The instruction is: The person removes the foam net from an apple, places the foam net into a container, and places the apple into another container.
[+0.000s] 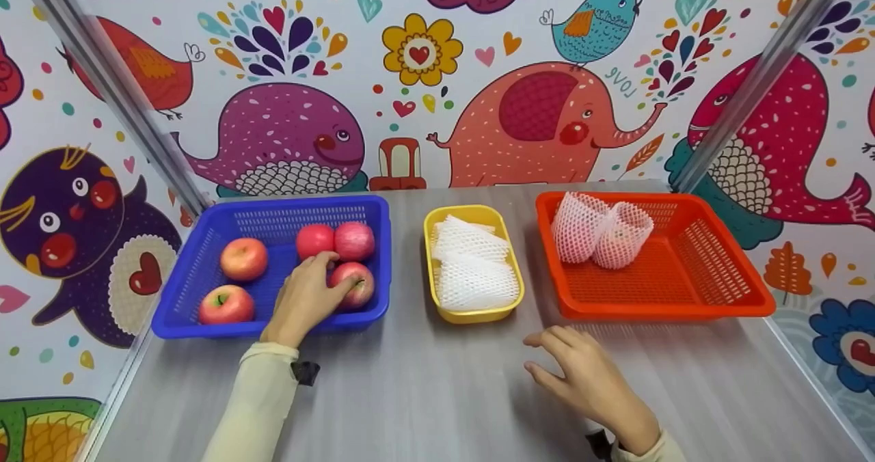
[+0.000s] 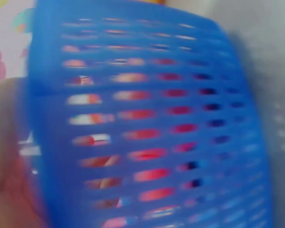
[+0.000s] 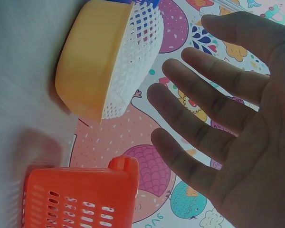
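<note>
Red apple (image 1: 364,292) beside your left hand (image 1: 307,296) (grip unclear; right hand (image 1: 581,373) loosely spread) is likely firm but bruisable: cup its sides.

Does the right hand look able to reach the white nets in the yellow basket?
Probably yes: the right hand is empty, nothing visible blocks its way, and the white nets rise above the rim of the yellow basket.

Between metal posts (image 1: 117,87), the back wall (image 1: 492,33) shows a purple whale (image 1: 280,130) and a coral elephant (image 1: 506,149)
</note>
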### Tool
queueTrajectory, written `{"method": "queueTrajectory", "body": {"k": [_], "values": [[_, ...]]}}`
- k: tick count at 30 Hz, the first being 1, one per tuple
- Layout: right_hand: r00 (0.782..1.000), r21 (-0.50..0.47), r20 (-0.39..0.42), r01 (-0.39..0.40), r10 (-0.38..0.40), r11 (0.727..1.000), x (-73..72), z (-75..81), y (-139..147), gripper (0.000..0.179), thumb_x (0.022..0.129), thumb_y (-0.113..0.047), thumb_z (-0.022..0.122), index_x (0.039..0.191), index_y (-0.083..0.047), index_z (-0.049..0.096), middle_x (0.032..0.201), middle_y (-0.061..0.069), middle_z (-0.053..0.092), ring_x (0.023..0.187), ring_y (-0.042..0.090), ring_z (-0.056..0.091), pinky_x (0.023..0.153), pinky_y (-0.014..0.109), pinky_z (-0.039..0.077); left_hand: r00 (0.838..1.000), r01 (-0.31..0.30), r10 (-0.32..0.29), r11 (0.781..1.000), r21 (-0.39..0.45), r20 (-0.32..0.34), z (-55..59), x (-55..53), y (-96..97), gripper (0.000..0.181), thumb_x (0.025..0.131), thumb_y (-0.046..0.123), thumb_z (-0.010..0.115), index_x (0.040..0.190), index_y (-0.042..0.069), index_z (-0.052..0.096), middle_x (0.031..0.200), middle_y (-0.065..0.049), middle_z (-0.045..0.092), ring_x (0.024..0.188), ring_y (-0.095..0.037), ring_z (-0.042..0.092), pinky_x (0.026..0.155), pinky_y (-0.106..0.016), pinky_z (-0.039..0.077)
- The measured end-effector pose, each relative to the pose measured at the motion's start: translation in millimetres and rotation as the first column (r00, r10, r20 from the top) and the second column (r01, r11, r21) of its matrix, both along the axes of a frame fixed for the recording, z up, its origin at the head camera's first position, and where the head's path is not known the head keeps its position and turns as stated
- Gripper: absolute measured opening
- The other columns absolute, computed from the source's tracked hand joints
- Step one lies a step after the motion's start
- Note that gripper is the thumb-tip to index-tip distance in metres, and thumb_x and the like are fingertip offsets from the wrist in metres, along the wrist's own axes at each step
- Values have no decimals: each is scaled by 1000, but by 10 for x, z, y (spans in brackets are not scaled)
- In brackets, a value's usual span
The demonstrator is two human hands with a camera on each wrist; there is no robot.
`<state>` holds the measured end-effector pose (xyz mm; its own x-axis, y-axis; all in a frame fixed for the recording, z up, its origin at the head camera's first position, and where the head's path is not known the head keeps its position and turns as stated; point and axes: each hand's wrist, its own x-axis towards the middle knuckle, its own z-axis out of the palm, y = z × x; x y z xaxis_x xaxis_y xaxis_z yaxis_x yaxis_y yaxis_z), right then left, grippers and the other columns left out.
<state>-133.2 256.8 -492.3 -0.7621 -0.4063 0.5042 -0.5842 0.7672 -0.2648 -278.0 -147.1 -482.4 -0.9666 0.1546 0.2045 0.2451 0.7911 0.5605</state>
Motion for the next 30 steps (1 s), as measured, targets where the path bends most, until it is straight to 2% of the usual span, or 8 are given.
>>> {"method": "queueTrajectory", "body": {"k": [5,7,11,15,18,22,26,30], "values": [[1000,2,-6,1,-1,1000,4,7,0,29,78,-21,85,103,-18,70,98,-13,65,88,10,62,70,38,51,998,5,-3,999,34,-56,153,305,26,48,90,34,74,126,4,63,117,-17,66,103,-34,62,89,-53,47],[1000,4,-13,1,-1,1000,3,13,-3,29,78,-21,85,103,-18,70,97,-13,65,87,10,62,70,37,51,995,8,-4,999,36,-100,183,443,46,49,89,33,76,126,4,64,117,-17,67,103,-34,63,88,-53,48],[1000,11,-21,-6,6,1000,2,26,-16,30,79,-21,85,104,-18,70,98,-13,65,86,10,62,68,36,51,979,10,1,999,53,-205,192,737,78,48,85,32,81,122,4,66,106,-13,68,97,-31,65,81,-51,50],[1000,8,-14,-7,8,1000,9,27,-27,30,79,-21,84,105,-19,70,98,-14,64,87,9,61,67,35,50,959,15,5,997,71,-284,136,1050,125,46,81,29,84,117,5,68,100,-9,68,89,-27,65,74,-48,52],[1000,5,-6,-7,7,1000,12,25,-33,30,79,-21,84,105,-19,70,98,-14,64,87,9,61,68,35,50,964,16,5,997,74,-266,87,1253,176,47,80,29,85,117,6,69,104,-6,69,93,-24,66,77,-47,53],[1000,-3,-8,-12,12,1000,13,23,-35,30,79,-20,85,105,-19,70,98,-14,64,88,9,62,70,36,51,987,16,-6,998,64,-161,79,1411,228,48,81,32,84,121,10,68,108,-2,69,97,-20,65,81,-45,53],[1000,-7,-16,-19,19,1000,8,19,-33,30,78,-20,85,105,-19,70,98,-14,65,87,9,62,70,36,51,995,15,-9,998,66,-94,92,1452,256,48,83,36,83,123,13,67,107,2,67,96,-18,64,80,-45,53],[1000,-5,-9,-22,22,1000,4,24,-30,30,78,-20,85,105,-19,71,99,-14,65,87,9,62,69,36,51,997,15,-9,997,72,-77,85,1449,269,49,83,37,82,123,14,67,108,2,67,97,-18,63,80,-45,53]]}}
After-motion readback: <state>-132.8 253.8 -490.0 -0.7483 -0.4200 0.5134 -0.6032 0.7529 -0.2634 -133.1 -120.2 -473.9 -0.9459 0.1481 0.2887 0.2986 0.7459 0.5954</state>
